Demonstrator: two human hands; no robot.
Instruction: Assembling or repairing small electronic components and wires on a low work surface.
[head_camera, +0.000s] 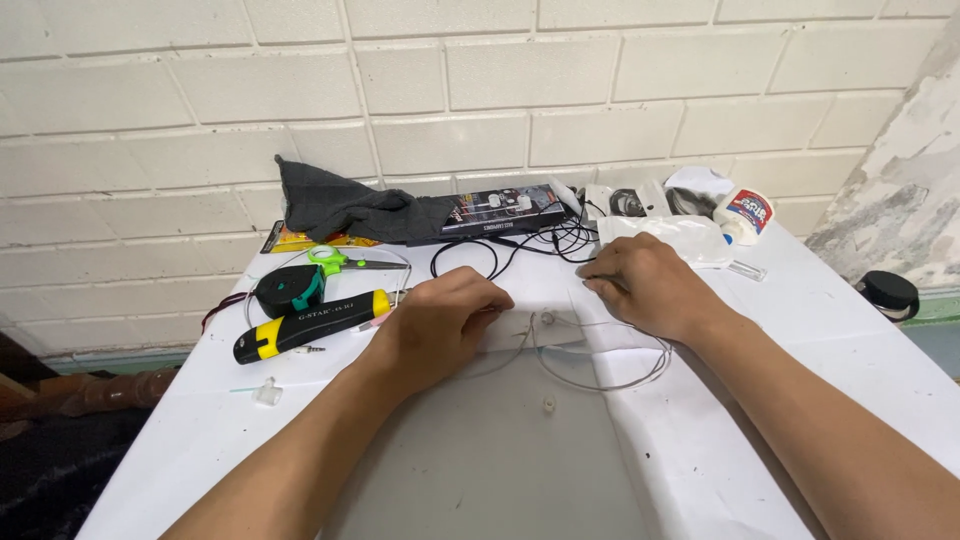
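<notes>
My left hand (440, 325) rests curled on the white table (820, 330), its fingers pressing the left edge of a small clear plastic packet (545, 300). On the packet's upper right edge, the fingertips of my right hand (645, 285) press down. A thin white earphone cable (600, 375) loops on the table below and between both hands, with an earbud (547, 320) between them. A small white ear tip (549, 405) lies loose nearer to me.
Left of my hands lie a black-and-yellow handled tool (310, 325), a black tape roll (285, 290) and green-handled scissors (335, 262). At the back are a dark grey cloth (350, 210), a black box (505, 210), black cables (560, 240), plastic bags (670, 235), a white glue bottle (745, 215) and a black lid (888, 292).
</notes>
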